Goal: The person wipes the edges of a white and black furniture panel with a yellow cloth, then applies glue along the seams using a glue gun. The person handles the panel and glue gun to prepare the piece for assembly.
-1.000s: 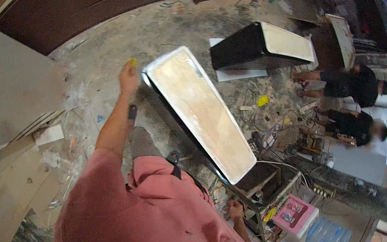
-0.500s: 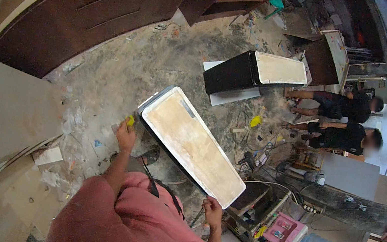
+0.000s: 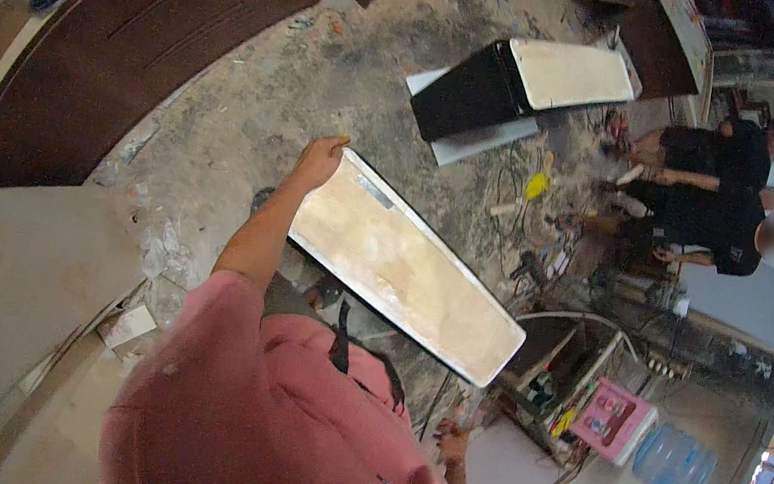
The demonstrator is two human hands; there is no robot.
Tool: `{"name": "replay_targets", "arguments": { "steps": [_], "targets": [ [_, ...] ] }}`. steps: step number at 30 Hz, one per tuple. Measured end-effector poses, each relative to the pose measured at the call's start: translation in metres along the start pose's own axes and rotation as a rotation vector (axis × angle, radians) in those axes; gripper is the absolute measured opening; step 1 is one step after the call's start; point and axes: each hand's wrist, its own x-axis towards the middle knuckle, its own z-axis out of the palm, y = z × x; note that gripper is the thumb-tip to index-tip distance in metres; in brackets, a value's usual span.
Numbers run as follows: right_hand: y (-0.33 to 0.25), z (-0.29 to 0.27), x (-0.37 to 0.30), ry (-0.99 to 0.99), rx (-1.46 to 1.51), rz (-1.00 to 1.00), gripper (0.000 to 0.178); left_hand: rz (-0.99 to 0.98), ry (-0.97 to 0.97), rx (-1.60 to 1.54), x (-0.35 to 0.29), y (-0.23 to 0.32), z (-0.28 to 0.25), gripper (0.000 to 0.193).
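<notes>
In front of me lies a long black-sided box-like piece (image 3: 413, 271) with a beige, wood-like top face and a white border. My left hand (image 3: 320, 165) is at its far left end, over the corner. The fingers are closed, and a bit of something small and yellow shows at their tips; most of it is hidden. My right hand (image 3: 451, 442) hangs below the near right end, apart from the piece. Its fingers look loosely spread, slightly blurred, with nothing visible in them.
A similar black piece with a beige face (image 3: 570, 77) rests beyond, on white board. Two people in dark clothes (image 3: 716, 208) are at the right. A pink water dispenser (image 3: 615, 422) with a blue bottle (image 3: 673, 466) stands lower right. Brown cabinets (image 3: 152, 32) line the left.
My left hand has moved up and right, from beside the piece to over its far left corner. My right hand has come away from the near end. The nearer person has shifted.
</notes>
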Motion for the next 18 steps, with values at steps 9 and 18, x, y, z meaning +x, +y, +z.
{"name": "replay_targets", "arguments": {
  "steps": [9, 18],
  "targets": [
    [-0.062, 0.163, -0.060, -0.128, -0.365, -0.205, 0.033, -0.016, -0.071, 0.179, -0.124, -0.066, -0.065, 0.037],
    [-0.238, 0.285, -0.074, 0.007, -0.657, -0.468, 0.040, 0.004, -0.370, -0.200, 0.020, -0.019, -0.036, 0.038]
  ]
}}
